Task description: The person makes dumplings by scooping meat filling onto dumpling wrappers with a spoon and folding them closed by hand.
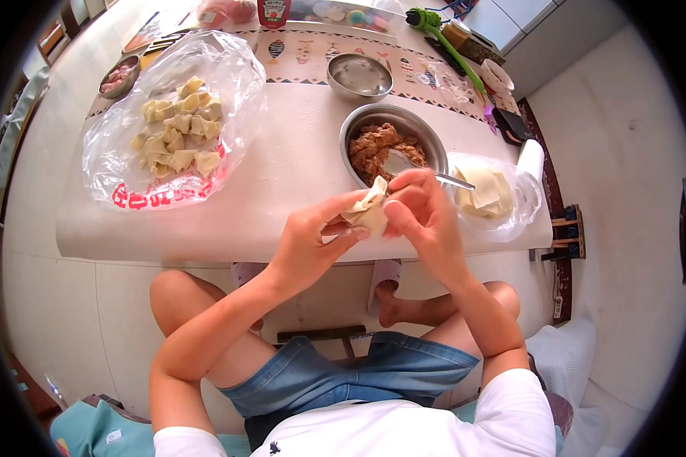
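My left hand (313,232) holds a folded wonton (370,212) between thumb and fingers, above the table's front edge. The wonton's pale wrapper has a raised, pleated top. My right hand (427,217) is at the wonton's right side, its thumb and fingers curled in against it and slightly blurred. Just beyond the hands, a metal bowl (440,142) contains reddish-brown minced filling (377,145), with a spoon (455,181) resting in it. To the right, a stack of square wrappers (486,190) lies in a clear plastic bag (527,199).
At the left, several finished wontons (177,126) sit on a plastic bag (101,164) with red print. Farther back stand a metal bowl (360,76), a small bowl of pinkish food (118,78) and a red sauce bottle (273,11). A black object (513,126) lies at the right edge.
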Demonstrator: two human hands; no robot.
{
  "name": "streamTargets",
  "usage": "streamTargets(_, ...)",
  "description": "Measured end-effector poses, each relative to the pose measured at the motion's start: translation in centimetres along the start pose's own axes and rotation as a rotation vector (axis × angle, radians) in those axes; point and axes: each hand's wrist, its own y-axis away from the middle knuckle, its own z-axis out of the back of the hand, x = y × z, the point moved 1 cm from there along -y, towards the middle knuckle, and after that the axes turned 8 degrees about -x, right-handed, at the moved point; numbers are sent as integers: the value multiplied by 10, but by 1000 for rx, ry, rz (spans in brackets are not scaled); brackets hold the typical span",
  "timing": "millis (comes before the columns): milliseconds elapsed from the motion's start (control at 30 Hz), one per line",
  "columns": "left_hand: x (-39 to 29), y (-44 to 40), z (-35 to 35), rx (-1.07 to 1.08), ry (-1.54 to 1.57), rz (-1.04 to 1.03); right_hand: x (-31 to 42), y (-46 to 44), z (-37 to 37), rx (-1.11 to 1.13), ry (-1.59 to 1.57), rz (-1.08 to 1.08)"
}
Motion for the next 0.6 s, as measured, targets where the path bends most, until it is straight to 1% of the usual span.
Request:
streamTargets(33,-2,-1,1,16,-11,-12,6,-1,3,-26,170,96)
streamTargets(133,-5,-3,3,75,-60,-61,18,-13,5,-81,419,612)
streamTargets(200,-3,-3,4,115,-109,-112,18,-19,9,-25,462,673)
streamTargets(233,-3,-4,4,128,-83,-70,17,-22,12,7,482,706)
streamTargets(300,-4,-5,4,149,-29,16,19,-28,18,-6,443,690)
streamTargets(333,-3,-5,3,143,51,81,20,-29,20,-12,425,682)
streamTargets(400,0,-4,1,131,208,210,20,-27,16,-17,456,759)
streamTargets(433,1,-4,1,130,266,231,20,-27,14,-18,471,801)
streamTargets(500,2,-4,2,128,385,270,25,-34,15,-136,388,700)
streamTargets(533,1,-6,4,88,467,338,28,-42,16,-191,347,657)
streamTargets(567,-2,-8,5,48,549,404,18,-63,23,-195,391,564)
streamTargets(600,-4,-9,5,14,632,475,5,-90,25,-204,470,565)
